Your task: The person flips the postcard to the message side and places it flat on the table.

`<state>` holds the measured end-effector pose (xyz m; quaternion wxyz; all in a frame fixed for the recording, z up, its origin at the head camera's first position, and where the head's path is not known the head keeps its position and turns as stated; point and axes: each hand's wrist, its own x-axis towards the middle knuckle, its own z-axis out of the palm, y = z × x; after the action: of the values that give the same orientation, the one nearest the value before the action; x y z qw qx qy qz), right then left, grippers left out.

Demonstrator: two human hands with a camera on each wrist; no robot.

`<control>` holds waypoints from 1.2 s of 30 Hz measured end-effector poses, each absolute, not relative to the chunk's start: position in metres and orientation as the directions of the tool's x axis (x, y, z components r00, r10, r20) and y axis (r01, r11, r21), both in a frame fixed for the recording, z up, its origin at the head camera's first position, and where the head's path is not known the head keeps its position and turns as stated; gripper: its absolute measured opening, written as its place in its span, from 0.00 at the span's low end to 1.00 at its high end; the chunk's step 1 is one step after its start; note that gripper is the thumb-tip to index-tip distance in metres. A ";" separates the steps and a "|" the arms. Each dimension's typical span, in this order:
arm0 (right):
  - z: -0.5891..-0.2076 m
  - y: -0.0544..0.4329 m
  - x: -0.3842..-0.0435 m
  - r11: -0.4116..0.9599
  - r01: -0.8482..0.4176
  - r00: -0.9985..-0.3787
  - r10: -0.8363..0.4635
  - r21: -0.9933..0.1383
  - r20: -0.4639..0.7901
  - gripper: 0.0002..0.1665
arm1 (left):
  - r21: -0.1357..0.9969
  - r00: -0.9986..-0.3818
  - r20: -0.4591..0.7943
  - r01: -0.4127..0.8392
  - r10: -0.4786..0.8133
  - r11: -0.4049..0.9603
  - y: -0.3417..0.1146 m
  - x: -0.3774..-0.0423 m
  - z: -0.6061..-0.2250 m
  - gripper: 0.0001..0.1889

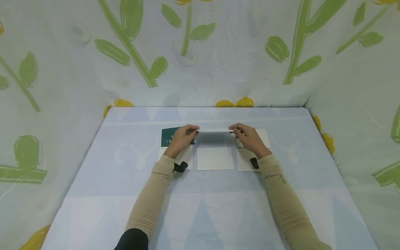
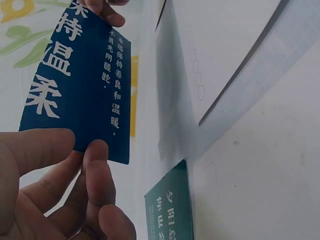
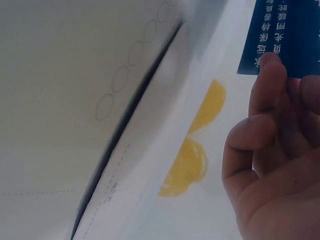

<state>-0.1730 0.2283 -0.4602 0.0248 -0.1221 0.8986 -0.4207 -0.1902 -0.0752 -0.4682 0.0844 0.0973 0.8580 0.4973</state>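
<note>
A dark blue postcard [image 2: 85,95] with white Chinese lettering is held up off the table, nearly edge-on in the head view. My left hand [image 1: 181,139] pinches one end between thumb and fingers, and my right hand [image 1: 249,137] pinches the opposite end. Below the left hand lies a green card [image 1: 167,136] with white characters, partly hidden by that hand. A white card [image 1: 215,159] lies nearer me, between the forearms. Under the right hand are a cream card [image 1: 263,137] and another white card [image 1: 244,161], both partly covered by the hand and wrist.
One more white card [image 1: 187,156] lies by my left wrist, partly hidden. The cards form two rows on a pale blue patterned tablecloth [image 1: 215,208]. Around the table's sides and back hangs a leaf-printed curtain [image 1: 231,62].
</note>
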 end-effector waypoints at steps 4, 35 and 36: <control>-0.461 0.230 -0.172 0.610 -0.218 -0.964 -0.257 -0.762 0.070 0.21 | 0.889 -0.970 -0.033 0.082 0.241 0.451 -0.076 -0.189 -0.467 0.16; -0.463 0.220 -0.169 0.762 -0.244 -0.958 -0.285 -0.600 0.028 0.26 | 0.342 -0.906 0.190 0.423 0.379 0.839 -0.062 -0.186 -0.472 0.27; -0.463 0.219 -0.170 0.770 -0.240 -0.959 -0.282 -0.592 0.023 0.25 | 0.325 -0.901 0.200 0.431 0.384 0.842 -0.061 -0.185 -0.472 0.27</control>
<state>-0.1696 0.2190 -0.4632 0.0337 -0.1387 0.9401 -0.3096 -0.1852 -0.0610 -0.4724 -0.0637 0.2128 0.9575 0.1840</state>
